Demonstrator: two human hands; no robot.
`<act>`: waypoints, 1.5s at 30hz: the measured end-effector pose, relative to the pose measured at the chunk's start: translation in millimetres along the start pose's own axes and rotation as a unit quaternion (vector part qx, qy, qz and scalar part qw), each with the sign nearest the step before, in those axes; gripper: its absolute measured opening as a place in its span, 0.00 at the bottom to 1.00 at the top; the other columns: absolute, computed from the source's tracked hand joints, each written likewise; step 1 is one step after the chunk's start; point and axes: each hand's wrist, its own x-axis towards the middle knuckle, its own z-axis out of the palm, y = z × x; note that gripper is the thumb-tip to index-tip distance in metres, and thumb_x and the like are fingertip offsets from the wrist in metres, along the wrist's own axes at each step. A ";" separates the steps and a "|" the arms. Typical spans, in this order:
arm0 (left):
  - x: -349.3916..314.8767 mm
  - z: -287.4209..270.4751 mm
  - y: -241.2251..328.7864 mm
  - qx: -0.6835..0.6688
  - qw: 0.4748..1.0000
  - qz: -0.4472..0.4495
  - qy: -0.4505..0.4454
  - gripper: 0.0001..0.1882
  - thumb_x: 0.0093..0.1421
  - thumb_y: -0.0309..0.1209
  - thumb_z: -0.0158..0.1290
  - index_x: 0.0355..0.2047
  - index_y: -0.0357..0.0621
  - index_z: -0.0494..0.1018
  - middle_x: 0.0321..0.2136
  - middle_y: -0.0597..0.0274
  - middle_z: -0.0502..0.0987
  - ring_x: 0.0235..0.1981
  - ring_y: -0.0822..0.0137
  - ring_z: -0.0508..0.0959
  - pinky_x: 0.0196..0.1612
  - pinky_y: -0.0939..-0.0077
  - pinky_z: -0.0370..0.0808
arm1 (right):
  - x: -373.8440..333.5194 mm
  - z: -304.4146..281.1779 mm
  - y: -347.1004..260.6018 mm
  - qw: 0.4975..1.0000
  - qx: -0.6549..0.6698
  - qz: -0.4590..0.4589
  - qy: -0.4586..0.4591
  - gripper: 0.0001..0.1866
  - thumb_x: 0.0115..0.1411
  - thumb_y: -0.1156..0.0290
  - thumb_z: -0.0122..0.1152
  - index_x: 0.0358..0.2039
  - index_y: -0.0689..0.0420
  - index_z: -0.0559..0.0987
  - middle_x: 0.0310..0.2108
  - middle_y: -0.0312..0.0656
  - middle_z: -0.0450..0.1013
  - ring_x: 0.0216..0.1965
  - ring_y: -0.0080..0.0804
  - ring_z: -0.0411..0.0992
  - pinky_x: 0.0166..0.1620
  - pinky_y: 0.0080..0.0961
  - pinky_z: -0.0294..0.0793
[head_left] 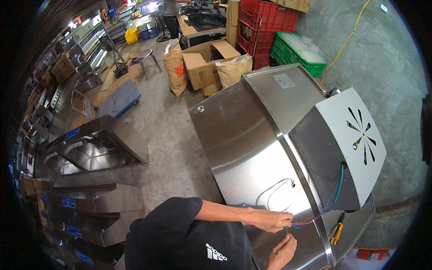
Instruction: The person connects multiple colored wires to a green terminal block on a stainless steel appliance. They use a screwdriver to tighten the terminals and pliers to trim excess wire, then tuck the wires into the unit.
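My left hand is closed in a pinch on the ends of thin red and blue wires above a large stainless steel hood. A small green bit shows at its fingertips. Just below, my right hand is also closed, thumb and fingers together around something thin that I cannot make out. The wires run up to a grey fan housing with a slotted side. Pliers with yellow handles lie on the steel right of my hands. A looped pale cable comes out of the hood's panel.
Other steel hoods stand on the floor at left. Farther back are a blue platform trolley, a stool, an open cardboard box, paper sacks, red crates and a green crate. A person stands at the back.
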 end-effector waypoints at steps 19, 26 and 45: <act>12.8 9.3 5.9 0.041 0.998 0.047 0.020 0.13 0.57 0.17 0.55 0.42 0.25 0.70 0.42 0.48 0.67 0.46 0.53 0.72 0.49 0.59 0.73 | 1.2 -7.5 13.3 0.950 0.183 0.212 -0.137 0.19 0.76 0.62 0.49 0.38 0.63 0.81 0.29 0.59 0.79 0.35 0.59 0.79 0.38 0.49 0.76; 22.6 1.5 1.7 0.112 0.989 0.082 -0.045 0.10 0.57 0.20 0.56 0.38 0.27 0.70 0.41 0.49 0.68 0.47 0.54 0.72 0.51 0.61 0.73 | -3.1 -5.4 6.6 0.998 -0.044 0.033 -0.005 0.16 0.76 0.62 0.51 0.44 0.60 0.81 0.31 0.61 0.79 0.34 0.61 0.79 0.35 0.53 0.76; 14.1 1.4 3.2 0.100 0.992 0.068 -0.044 0.14 0.57 0.19 0.56 0.42 0.23 0.70 0.41 0.48 0.69 0.45 0.53 0.74 0.49 0.60 0.74 | -16.8 28.6 49.8 0.737 0.505 0.415 -0.171 0.19 0.78 0.53 0.47 0.37 0.55 0.73 0.19 0.33 0.66 0.18 0.28 0.65 0.20 0.31 0.62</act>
